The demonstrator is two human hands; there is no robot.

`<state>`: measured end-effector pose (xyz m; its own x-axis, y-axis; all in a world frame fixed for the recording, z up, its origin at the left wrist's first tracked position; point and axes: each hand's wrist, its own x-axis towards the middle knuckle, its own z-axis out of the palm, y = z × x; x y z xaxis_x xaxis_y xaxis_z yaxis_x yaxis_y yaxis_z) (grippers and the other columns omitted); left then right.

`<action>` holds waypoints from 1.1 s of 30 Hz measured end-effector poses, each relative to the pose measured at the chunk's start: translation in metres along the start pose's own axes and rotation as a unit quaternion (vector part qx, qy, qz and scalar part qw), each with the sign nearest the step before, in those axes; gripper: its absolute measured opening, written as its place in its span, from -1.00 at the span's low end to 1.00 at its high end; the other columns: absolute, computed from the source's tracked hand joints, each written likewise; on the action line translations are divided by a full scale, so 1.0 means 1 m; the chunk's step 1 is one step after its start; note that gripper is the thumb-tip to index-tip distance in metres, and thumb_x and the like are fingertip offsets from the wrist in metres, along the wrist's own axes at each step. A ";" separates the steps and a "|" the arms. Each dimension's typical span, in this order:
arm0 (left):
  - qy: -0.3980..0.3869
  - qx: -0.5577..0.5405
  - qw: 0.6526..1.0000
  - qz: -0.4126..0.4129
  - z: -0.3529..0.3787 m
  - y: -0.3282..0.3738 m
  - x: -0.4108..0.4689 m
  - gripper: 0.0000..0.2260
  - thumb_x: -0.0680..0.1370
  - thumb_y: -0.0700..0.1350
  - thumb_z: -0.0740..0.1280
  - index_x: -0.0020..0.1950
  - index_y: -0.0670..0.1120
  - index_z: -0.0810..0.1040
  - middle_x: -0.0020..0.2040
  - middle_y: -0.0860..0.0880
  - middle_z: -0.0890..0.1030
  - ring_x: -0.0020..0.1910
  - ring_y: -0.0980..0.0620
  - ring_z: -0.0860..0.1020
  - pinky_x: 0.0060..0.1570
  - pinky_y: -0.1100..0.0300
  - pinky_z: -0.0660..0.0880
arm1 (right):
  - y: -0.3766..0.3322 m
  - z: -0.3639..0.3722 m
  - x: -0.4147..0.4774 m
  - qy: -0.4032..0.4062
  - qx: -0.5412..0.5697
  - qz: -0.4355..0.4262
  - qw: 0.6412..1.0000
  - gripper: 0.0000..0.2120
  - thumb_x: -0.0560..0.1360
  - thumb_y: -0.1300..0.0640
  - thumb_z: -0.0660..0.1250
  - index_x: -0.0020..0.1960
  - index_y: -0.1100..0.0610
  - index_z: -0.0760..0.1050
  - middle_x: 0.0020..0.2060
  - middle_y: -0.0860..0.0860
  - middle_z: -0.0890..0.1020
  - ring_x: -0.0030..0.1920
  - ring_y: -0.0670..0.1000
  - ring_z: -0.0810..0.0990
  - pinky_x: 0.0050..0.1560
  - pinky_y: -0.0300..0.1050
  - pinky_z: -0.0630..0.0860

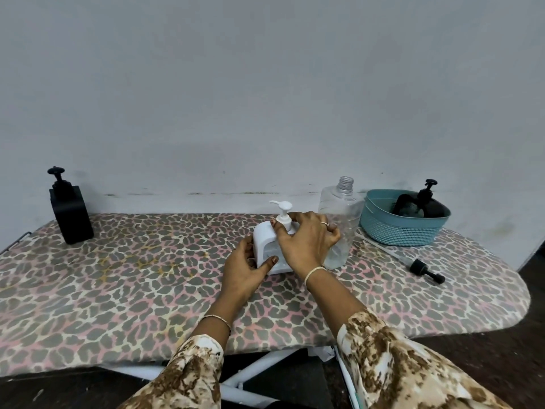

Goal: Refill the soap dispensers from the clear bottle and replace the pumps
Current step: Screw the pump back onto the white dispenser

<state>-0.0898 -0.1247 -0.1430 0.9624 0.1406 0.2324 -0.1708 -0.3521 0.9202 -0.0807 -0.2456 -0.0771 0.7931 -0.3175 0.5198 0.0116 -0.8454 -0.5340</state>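
My left grip (243,271) holds the white dispenser (263,235); right grip (309,240) pinches its pump collar (283,224). Risk: wrist could topple uncapped clear bottle (342,208).

Leopard-print board (118,290) bears black dispenser (72,215), white dispenser (263,235), clear bottle (343,208), basket (401,230), pump (424,268).

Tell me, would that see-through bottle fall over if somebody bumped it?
Probably, yes. The clear bottle stands tall and looks mostly empty, so it is likely light and easy to tip. Its cap is off, so whatever is left inside might spill. The thin-looking plastic would probably dent when squeezed.
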 end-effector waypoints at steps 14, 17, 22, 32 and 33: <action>-0.035 -0.095 0.994 -0.027 -0.007 0.007 -0.008 -0.42 0.36 -0.15 0.56 0.33 -0.11 0.42 0.12 -0.03 0.59 0.10 0.01 0.60 0.07 0.12 0.58 | 0.028 -0.012 0.006 -0.161 0.203 -0.063 0.964 -0.55 0.35 -0.20 0.47 0.14 0.00 0.52 0.16 -0.01 0.49 0.26 0.01 0.39 0.28 -0.02 0.32; -0.071 -0.128 0.988 -0.046 -0.010 0.011 -0.011 -0.42 0.34 -0.20 0.57 0.31 -0.14 0.44 0.17 -0.10 0.59 0.14 -0.02 0.59 0.12 0.08 0.57 | 0.041 -0.029 0.010 -0.225 0.282 -0.065 0.930 -0.44 0.20 -0.18 0.58 0.13 -0.02 0.54 0.09 -0.08 0.59 0.13 -0.09 0.55 0.18 -0.03 0.51; -0.132 -0.155 0.977 -0.057 -0.011 0.031 -0.021 -0.48 0.34 -0.25 0.55 0.24 -0.09 0.45 0.16 -0.03 0.59 0.09 0.09 0.59 0.03 0.23 0.58 | 0.071 -0.066 0.015 -0.295 0.329 -0.063 0.895 -0.41 0.24 0.12 0.62 0.23 0.07 0.53 0.12 -0.07 0.62 0.13 -0.09 0.59 0.11 -0.25 0.53; -0.210 -0.146 0.967 0.000 0.065 0.093 -0.036 -0.64 0.48 -0.20 0.45 0.25 -0.22 0.53 0.17 -0.08 0.61 0.02 0.21 0.59 -0.09 0.38 0.54 | 0.126 -0.140 0.030 -0.208 0.395 -0.009 0.894 -0.62 0.29 0.10 0.54 0.09 0.07 0.61 0.00 0.01 0.69 0.02 0.03 0.66 -0.02 -0.11 0.61; -0.213 -0.150 0.965 0.007 0.076 0.100 -0.038 -0.68 0.51 -0.19 0.42 0.25 -0.21 0.54 0.16 -0.08 0.62 0.04 0.17 0.60 -0.07 0.37 0.54 | 0.132 -0.146 0.034 -0.193 0.396 -0.004 0.898 -0.62 0.31 0.12 0.54 0.10 0.11 0.60 -0.01 0.04 0.69 0.01 0.04 0.66 -0.04 -0.13 0.61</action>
<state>-0.1269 -0.2359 -0.0839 0.9483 -0.2779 0.1533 -0.1760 -0.0586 0.9826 -0.1410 -0.4304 -0.0329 0.9412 -0.0100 0.3376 0.3265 -0.2288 -0.9171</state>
